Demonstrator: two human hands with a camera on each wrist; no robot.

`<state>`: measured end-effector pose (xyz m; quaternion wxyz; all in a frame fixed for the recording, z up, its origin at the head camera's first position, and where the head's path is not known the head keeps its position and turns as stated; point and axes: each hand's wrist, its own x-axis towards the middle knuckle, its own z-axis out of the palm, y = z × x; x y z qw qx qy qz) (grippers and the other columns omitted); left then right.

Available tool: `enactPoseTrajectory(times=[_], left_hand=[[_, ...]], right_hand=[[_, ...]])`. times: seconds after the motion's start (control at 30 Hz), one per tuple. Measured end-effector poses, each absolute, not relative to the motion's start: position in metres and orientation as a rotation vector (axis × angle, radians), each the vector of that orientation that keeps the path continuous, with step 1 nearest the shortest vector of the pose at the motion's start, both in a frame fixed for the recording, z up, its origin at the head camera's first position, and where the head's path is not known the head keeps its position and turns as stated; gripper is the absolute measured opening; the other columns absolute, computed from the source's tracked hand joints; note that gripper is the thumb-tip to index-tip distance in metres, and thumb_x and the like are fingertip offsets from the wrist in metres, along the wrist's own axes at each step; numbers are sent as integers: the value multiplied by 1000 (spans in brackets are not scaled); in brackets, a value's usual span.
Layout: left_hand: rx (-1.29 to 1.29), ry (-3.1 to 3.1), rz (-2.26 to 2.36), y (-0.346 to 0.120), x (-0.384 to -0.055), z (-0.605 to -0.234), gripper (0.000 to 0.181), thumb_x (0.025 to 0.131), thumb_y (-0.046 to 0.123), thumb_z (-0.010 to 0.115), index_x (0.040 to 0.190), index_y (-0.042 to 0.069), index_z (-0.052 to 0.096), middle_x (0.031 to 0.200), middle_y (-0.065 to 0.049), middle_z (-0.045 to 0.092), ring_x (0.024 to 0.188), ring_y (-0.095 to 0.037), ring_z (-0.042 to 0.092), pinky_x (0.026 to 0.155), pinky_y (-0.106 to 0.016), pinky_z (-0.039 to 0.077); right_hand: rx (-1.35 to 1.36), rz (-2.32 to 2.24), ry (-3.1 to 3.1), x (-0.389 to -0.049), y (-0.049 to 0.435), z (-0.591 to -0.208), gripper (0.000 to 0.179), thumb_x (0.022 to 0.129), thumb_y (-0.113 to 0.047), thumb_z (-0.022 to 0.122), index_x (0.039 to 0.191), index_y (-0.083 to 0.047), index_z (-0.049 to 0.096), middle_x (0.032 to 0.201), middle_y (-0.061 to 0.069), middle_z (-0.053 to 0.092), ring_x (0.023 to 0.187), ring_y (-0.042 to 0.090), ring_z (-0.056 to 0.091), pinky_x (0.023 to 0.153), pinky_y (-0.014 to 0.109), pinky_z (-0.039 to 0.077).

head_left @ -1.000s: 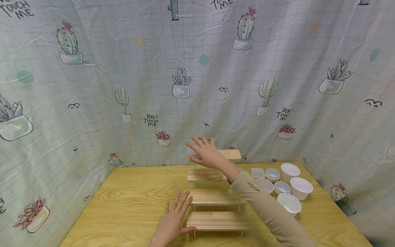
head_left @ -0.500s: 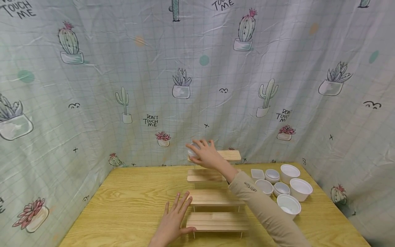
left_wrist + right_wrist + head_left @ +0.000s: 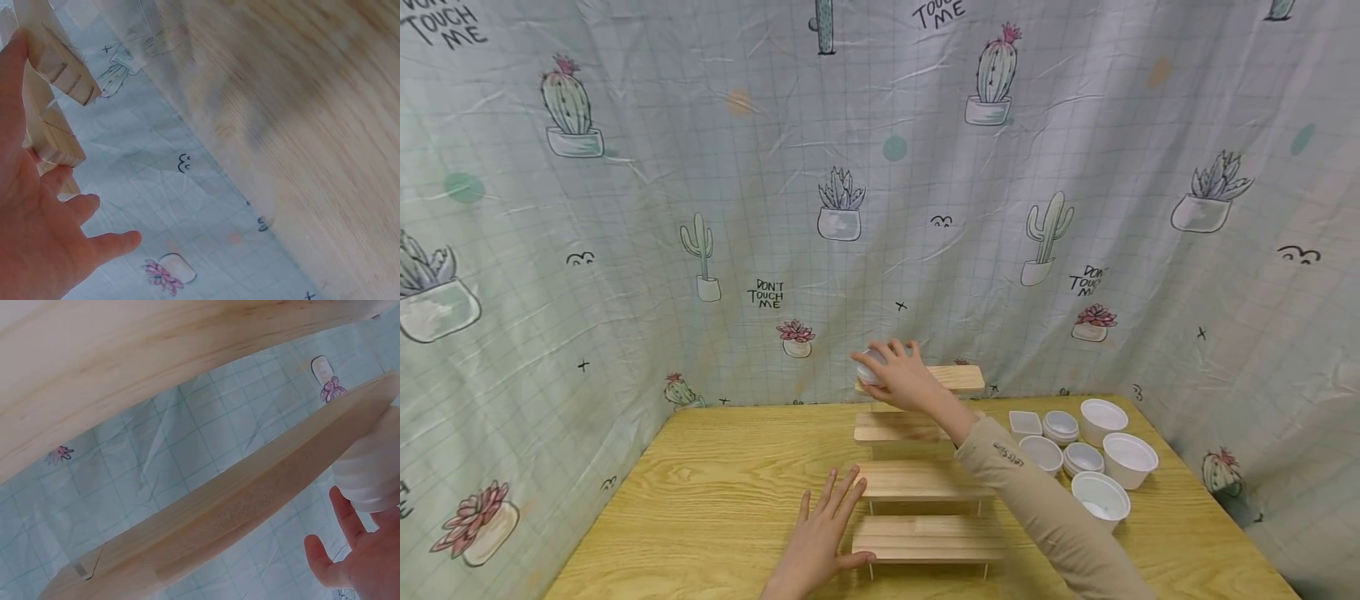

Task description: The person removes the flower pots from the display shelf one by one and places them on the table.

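Observation:
In the head view a wooden tiered shelf (image 3: 925,479) stands in the middle of the table. My right hand (image 3: 904,377) reaches to the left end of its top board (image 3: 957,378). It grips a small white round tub (image 3: 869,367), partly covered by the fingers. The right wrist view shows that ribbed tub (image 3: 372,469) at the board's end, with fingertips against its side. My left hand (image 3: 820,533) lies at the left side of the lower boards, fingers spread and straight. In the left wrist view, this hand (image 3: 44,231) touches the board ends (image 3: 62,62).
Several white tubs (image 3: 1130,457) and cups are grouped at the table's right, including a small square one (image 3: 1025,422). The wood-grain table (image 3: 722,483) extends left of the shelf. A cactus-print curtain (image 3: 737,208) hangs behind and along both sides.
My right hand has come down slightly at the top board's left end, and the tub shows more clearly between its fingers. The left hand has stayed in place.

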<state>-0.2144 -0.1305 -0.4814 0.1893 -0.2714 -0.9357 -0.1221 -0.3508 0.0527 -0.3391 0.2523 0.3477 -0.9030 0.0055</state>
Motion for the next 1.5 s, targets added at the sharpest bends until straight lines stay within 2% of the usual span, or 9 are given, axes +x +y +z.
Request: enactPoseTrajectory(times=[0.17,0.47,0.83,1.3,1.5], left_hand=[[-756,-2648,-353,-131,-214,-481,94,66,60,60,141,15,27,148,-6,22,130,-2,-25,90,-69,29],[-761,-2632,-354,-130,-213,-481,93,66,60,59,141,14,28,147,-9,25,130,-3,-25,90,-70,29],[-758,-2650,-351,-130,-214,-482,93,67,62,57,141,16,26,148,-8,24,130,-4,-23,90,-69,29],[-762,-2665,-363,-131,-214,-479,93,67,60,61,141,16,26,148,-7,23,129,-2,-25,90,-70,29],[-761,-2647,-356,-131,-213,-479,93,66,60,61,141,16,26,147,-8,25,129,-4,-21,90,-69,30]], right_hand=[[969,33,-2433,-349,55,-339,49,87,-40,53,132,-24,41,131,9,45,113,33,44,89,60,35],[945,-53,-2417,-343,62,-339,50,88,-41,52,134,-29,38,130,6,46,111,30,46,90,57,37],[965,-47,-2341,-335,73,-343,49,85,-38,57,131,-26,43,125,7,49,106,28,46,87,53,38],[983,-8,-2320,-323,92,-346,50,82,-35,62,128,-25,45,125,7,48,105,27,47,84,52,40],[974,8,-2316,-314,103,-348,49,81,-34,63,126,-25,47,124,6,49,105,26,47,85,53,38]])
